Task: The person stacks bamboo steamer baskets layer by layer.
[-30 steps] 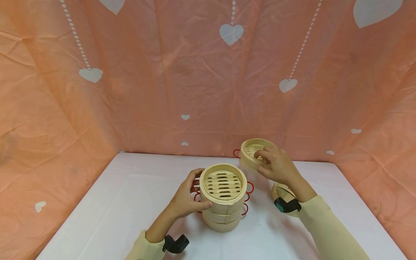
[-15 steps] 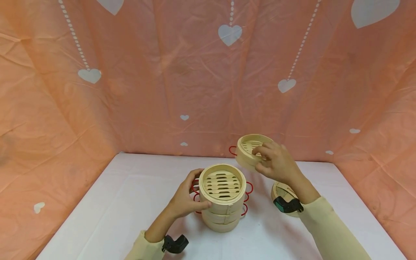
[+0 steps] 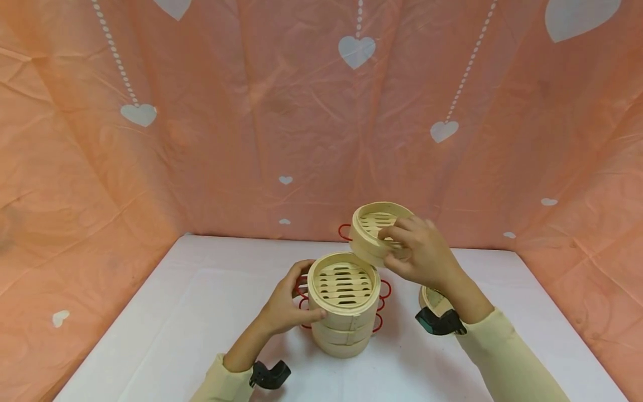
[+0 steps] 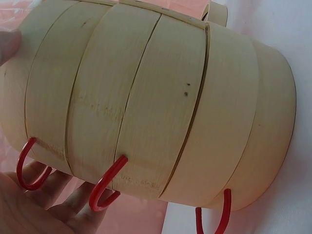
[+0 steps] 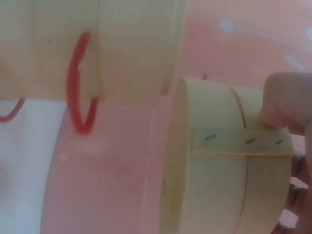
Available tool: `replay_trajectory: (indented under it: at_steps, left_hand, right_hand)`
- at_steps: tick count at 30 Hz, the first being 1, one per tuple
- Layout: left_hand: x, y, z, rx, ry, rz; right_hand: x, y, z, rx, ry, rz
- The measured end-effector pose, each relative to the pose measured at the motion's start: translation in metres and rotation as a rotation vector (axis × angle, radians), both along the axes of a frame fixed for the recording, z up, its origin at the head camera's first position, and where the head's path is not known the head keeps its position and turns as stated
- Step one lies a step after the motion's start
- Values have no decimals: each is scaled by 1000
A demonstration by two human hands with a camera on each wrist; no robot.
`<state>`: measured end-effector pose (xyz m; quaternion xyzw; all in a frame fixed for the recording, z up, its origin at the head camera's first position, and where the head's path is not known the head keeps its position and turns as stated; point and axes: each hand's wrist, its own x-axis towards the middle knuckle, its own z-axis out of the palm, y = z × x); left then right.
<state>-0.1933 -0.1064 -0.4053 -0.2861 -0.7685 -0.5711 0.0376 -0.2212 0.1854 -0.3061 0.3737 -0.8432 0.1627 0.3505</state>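
Item: right hand (image 3: 424,251). We found it grasping a round bamboo basket (image 3: 364,245) by the wall, thumb outside, fingers bent over the rim into the interior. The basket hung above the white table (image 3: 140,329), slightly right of centre in the head view, leftward of the hand that bore it.

Item: left hand (image 3: 288,310). We found it clasping a stack (image 3: 346,321) at the lower centre of the frame, thumb in front, fingers behind.

Relation, by our judgement the one that counted: from the right hand, the stack lay toward the lower left of the frame. The basket's lower edge met the stack's upper right rim in view; whether they touched, we could not tell. The stack's long axis ran upright; the basket, broader than tall, seemed to lean a little. The right hand was nearer the basket, the left nearer the stack.

Appearance: basket pale, with slatted floor, one red loop (image 3: 340,231) showing at its left, and small staples (image 5: 250,141) along a seam. Stack of like wood, three red handles (image 4: 101,187) along the side in the left wrist view, slats showing at its top.

Outlying: at right of frame, we listed a round pale piece (image 3: 431,298), partly hidden by the right forearm; behind, an orange-pink sheet (image 3: 321,128) with white hearts (image 3: 357,52).
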Motion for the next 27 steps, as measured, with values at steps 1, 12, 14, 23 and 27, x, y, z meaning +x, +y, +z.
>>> replay_trajectory:
  at_steps: [1, 12, 14, 23, 27]
  left_hand:
    - [0, 0, 0, 3, 0, -3]
    - [-2, 0, -1, 17, 3, -5]
    - [-2, 0, -2, 15, 8, -4]
    - [-2, 0, -1, 23, 14, -10]
    - [-3, 0, -2, 21, 19, -10]
  right_hand:
    - [1, -1, 1, 0, 2, 7]
    - [12, -16, 9, -8, 11, 48]
    - [15, -18, 9, -13, 3, 54]
    - [26, -31, 9, -1, -19, 100]
    - [31, -36, 9, 1, -17, 110]
